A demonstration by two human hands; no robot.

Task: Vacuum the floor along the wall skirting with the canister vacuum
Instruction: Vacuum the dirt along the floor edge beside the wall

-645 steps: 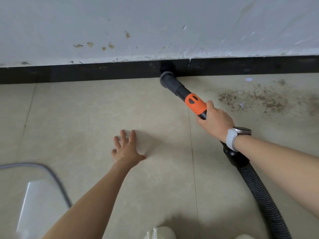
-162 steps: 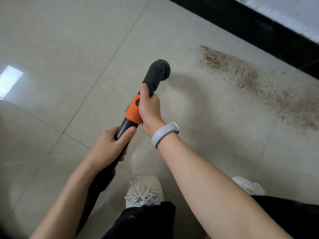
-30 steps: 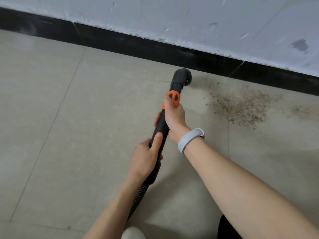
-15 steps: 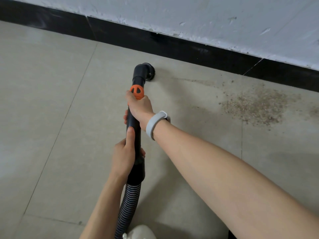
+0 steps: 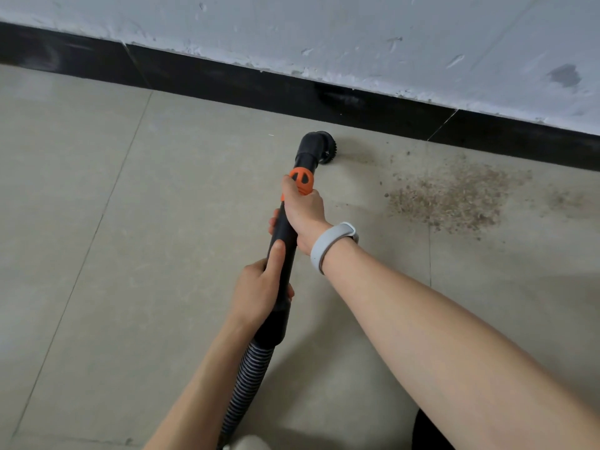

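Note:
Both hands hold the black vacuum wand (image 5: 285, 232). My right hand (image 5: 303, 211) grips it just below the orange collar (image 5: 302, 180), a grey band on the wrist. My left hand (image 5: 261, 289) grips the wand lower down, thumb along the tube. The round brush nozzle (image 5: 319, 147) sits on the beige tile floor (image 5: 130, 254), a short way in front of the black skirting (image 5: 259, 92). A patch of brown debris (image 5: 451, 199) lies on the floor right of the nozzle. The ribbed hose (image 5: 246, 381) runs down toward the bottom edge. The canister is out of view.
The white wall (image 5: 357, 34) above the skirting is scuffed and chipped. Fainter dust (image 5: 565, 199) lies further right by the skirting. A pale shoe tip (image 5: 251, 443) shows at the bottom edge. Bare tiles stretch to the left.
The nozzle has swung right along the skirting toward the debris patch compared with half a second ago. Both hands keep the same grips on the wand.

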